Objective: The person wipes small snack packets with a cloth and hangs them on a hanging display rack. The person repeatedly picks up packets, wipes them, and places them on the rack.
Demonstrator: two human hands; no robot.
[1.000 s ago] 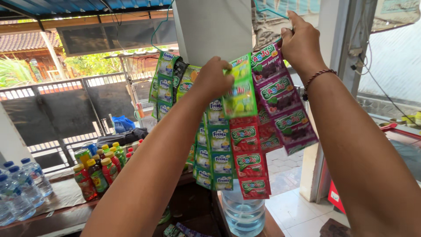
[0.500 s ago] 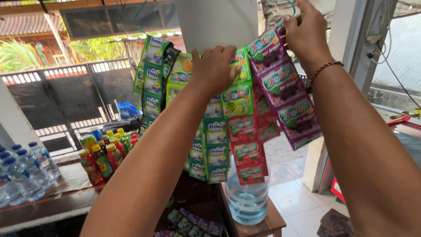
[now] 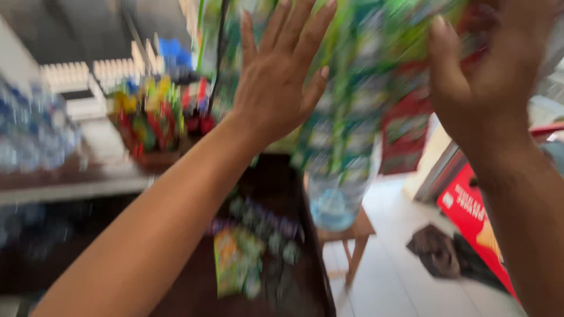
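— Since half a second ago the view has dipped and blurred, and the left hand (image 3: 276,82) has let go of the hanging sachet strips (image 3: 352,100); its fingers now fan wide and hold nothing.

— Where does it sit against those strips?

— Just left of them, palm turned toward them, fingertips at the top edge of the view. Whether the palm touches the packets, I cannot tell through the blur.

— And the right hand (image 3: 487,82)?

— It has dropped from the top of the strips to their right side. Its thumb stands out toward the green and red packets; the fingers run into the blur at the upper right, so how far it is open, or whether it grips a packet, I cannot tell.

— So the strips hang between both hands?

— Yes, green ones in the middle, a red one (image 3: 405,138) low on the right.

— What lies below the strips?

— A clear water jug (image 3: 338,202) on a small wooden stool (image 3: 352,235). Left of the strips, colourful bottles (image 3: 155,117) stand on a counter (image 3: 88,188). Lower left of them, more packets (image 3: 238,267) lie on a dark surface.
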